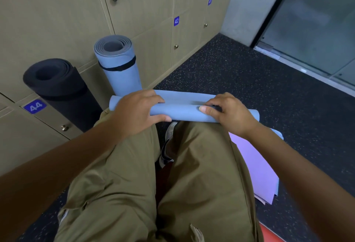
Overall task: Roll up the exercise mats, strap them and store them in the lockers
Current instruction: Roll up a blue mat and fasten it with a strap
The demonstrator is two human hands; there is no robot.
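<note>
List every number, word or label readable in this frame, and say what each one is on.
"44": blue number plate on a locker door by the rolled black mat.
"42": blue number plate on a locker door further along the row.
"41": blue number plate on a locker door near the corner, small but legible.
No text shows on the mats.

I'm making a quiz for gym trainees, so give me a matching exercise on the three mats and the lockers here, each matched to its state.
Things:
1. black mat
2. standing blue mat
3. blue mat on the floor
4. lockers

States:
A. gripped by the left hand and right hand
B. doors closed
C. rolled, black strap near the top
D. rolled, leaning by number 44

Pairs: 1-D, 2-C, 3-A, 4-B
</note>
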